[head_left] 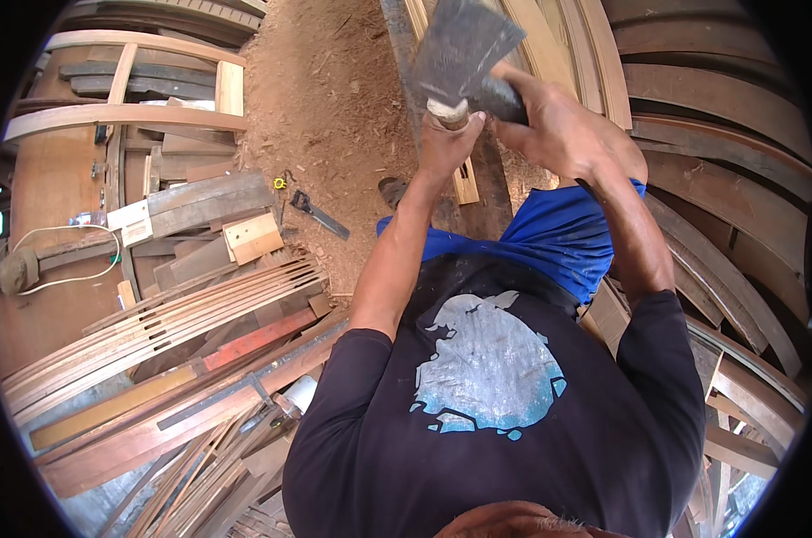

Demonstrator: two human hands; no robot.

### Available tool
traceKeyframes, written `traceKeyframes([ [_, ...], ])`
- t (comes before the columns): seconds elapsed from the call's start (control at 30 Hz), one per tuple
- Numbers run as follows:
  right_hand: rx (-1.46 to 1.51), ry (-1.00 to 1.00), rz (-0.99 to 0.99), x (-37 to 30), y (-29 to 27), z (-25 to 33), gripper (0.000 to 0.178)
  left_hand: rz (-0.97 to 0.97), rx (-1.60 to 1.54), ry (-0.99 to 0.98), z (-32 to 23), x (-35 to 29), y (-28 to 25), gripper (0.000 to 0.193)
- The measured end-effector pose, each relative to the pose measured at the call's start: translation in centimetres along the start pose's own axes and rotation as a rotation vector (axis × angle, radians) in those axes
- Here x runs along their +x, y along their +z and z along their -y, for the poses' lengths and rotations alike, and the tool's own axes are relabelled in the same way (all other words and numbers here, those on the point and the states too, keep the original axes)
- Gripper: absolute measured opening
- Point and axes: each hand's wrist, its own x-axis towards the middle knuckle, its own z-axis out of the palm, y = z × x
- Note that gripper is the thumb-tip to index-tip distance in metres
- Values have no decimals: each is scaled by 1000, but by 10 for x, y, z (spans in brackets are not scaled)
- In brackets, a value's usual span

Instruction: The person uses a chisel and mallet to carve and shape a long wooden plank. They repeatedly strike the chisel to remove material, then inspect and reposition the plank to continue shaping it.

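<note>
"What did we have in our left hand [449, 151]?"

"Its fingers were clenched around a handle [448, 112] whose pale butt showed above the fist. We couldn't tell what lay at the other end."

"And our right hand [558, 130]?"

"We had it curled around a dark tool [467, 54] with a broad, flat head. The head overlapped the handle's butt in our view, but we couldn't tell whether they touched."

"Where was the wood?"

"A pale slotted strip [466, 186] showed just below our left hand, near our blue shorts [563, 229]. Off to our left, a handsaw [327, 220] lay on the shaving-covered floor [325, 108]."
</note>
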Motion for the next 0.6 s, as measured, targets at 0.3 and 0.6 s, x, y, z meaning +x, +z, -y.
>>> traceKeyframes([
  [0.3, -335, 301, 252, -5, 0, -4, 29, 106, 72, 140, 5, 2, 2, 19],
  [0.6, 58, 239, 166, -29, 14, -16, 45, 73, 18, 157, 0, -8, -8, 24],
])
